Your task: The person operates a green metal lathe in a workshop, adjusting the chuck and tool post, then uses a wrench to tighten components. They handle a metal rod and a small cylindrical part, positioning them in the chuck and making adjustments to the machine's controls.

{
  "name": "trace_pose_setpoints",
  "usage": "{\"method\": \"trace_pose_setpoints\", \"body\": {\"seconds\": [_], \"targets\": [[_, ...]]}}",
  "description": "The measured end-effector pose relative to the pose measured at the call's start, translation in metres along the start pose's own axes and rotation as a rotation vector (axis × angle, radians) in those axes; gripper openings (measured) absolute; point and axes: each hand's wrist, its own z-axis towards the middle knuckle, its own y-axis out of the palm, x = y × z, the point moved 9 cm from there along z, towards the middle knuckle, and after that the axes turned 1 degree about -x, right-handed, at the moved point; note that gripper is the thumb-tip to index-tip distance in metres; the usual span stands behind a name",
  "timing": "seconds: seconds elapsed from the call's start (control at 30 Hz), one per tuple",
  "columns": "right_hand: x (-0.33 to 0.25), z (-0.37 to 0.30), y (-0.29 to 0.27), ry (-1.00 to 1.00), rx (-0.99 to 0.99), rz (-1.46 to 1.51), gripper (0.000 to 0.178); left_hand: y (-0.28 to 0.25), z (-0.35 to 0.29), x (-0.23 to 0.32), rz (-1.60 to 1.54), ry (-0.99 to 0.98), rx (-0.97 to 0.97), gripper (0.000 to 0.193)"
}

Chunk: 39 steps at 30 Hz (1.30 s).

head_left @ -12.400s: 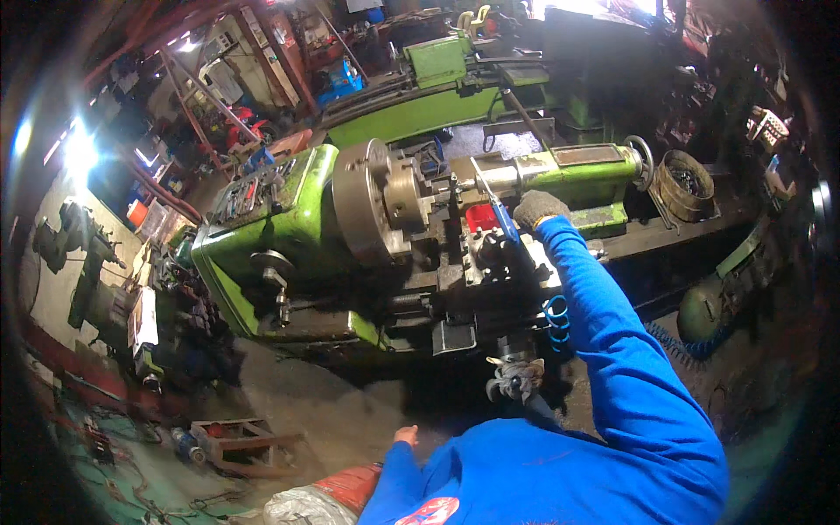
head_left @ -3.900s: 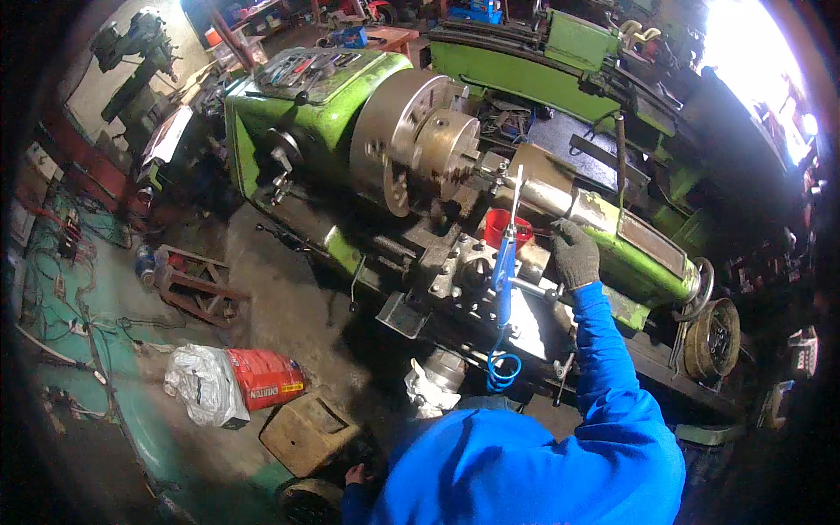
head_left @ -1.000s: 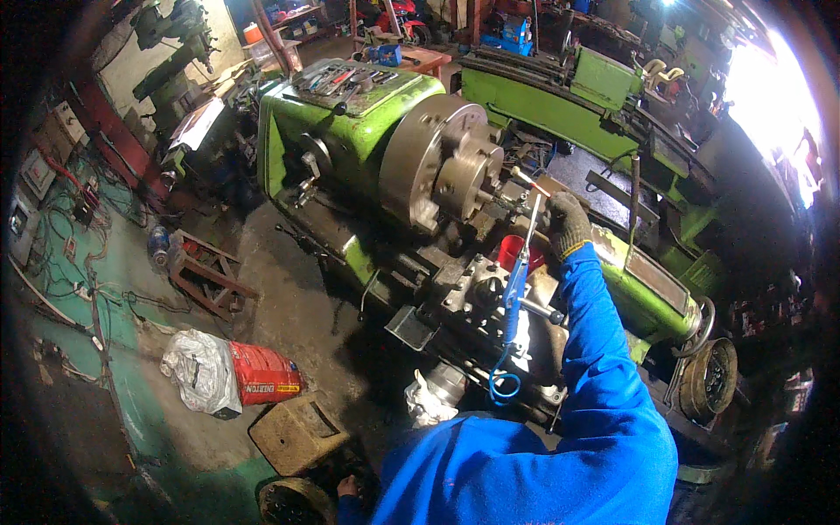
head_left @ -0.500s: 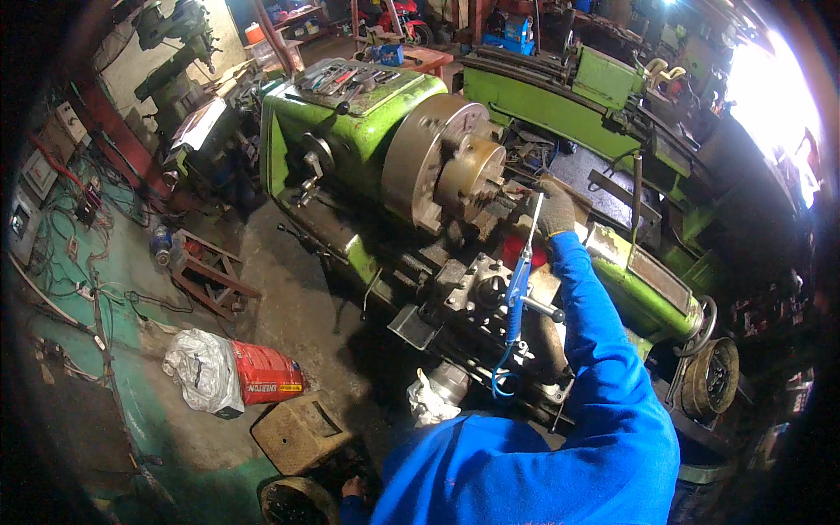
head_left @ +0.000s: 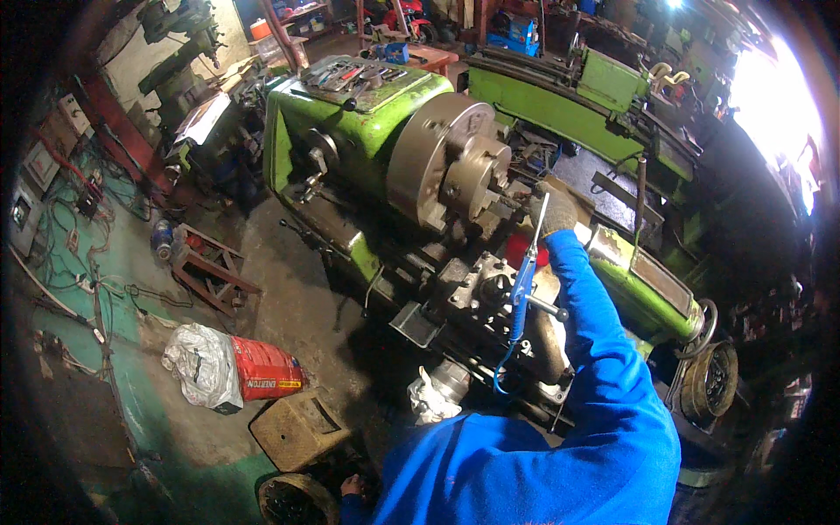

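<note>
My right hand (head_left: 556,213), in a grey-brown knitted glove, reaches to the lathe just right of its chuck (head_left: 471,178). Its fingers look curled; what they hold, if anything, is hidden. A short dark piece (head_left: 512,202) lies between chuck and glove. A blue air blow gun (head_left: 522,293) with a long silver nozzle stands upright by the tool post (head_left: 484,284), its tip in front of the glove. Behind the nozzle shows a red round thing (head_left: 518,249). Low in view, my left hand (head_left: 353,486) hangs near a round bin (head_left: 297,500), its fingers too small and dark to read.
The green headstock (head_left: 367,109) carries loose hand tools (head_left: 346,77) on top. A handle (head_left: 551,308) juts from the tool post. On the floor to the left lie a red-and-white sack (head_left: 262,367), a tan box (head_left: 299,429), a rusty metal frame (head_left: 214,271) and tangled cables (head_left: 96,280).
The chuck's front part looks turned and differently lit. The view has shifted slightly. My right arm stays reached out beside the chuck, and the blow gun keeps its place.
</note>
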Motion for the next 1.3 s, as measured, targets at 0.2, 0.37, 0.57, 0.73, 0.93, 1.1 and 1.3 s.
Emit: {"method": "trace_pose_setpoints", "body": {"seconds": [0.2,0.37,0.57,0.73,0.93,1.1,1.3], "targets": [[0.006,0.005,0.003,-0.054,0.041,0.034,0.032,0.002,-0.001,0.010,0.111,0.032,0.023,0.039],[-0.004,0.003,-0.003,-0.018,0.010,0.031,0.035,-0.006,0.010,0.006,0.108,0.012,0.042,0.041],[-0.009,0.000,-0.009,-0.066,0.017,0.003,0.033,-0.004,0.019,0.027,0.362,0.206,-0.030,0.045],[-0.002,0.003,-0.003,-0.047,0.016,0.017,0.035,0.000,0.018,0.011,0.085,-0.015,-0.031,0.040],[-0.008,0.003,0.001,-0.046,-0.014,-0.009,0.034,0.000,0.012,0.010,0.124,0.004,-0.025,0.041],[-0.009,-0.002,-0.008,-0.036,-0.023,0.001,0.034,0.002,0.013,0.016,0.164,0.015,-0.031,0.041],[-0.013,-0.001,-0.003,-0.048,-0.020,0.005,0.035,0.000,0.013,0.016,0.188,0.021,-0.026,0.042]]}}
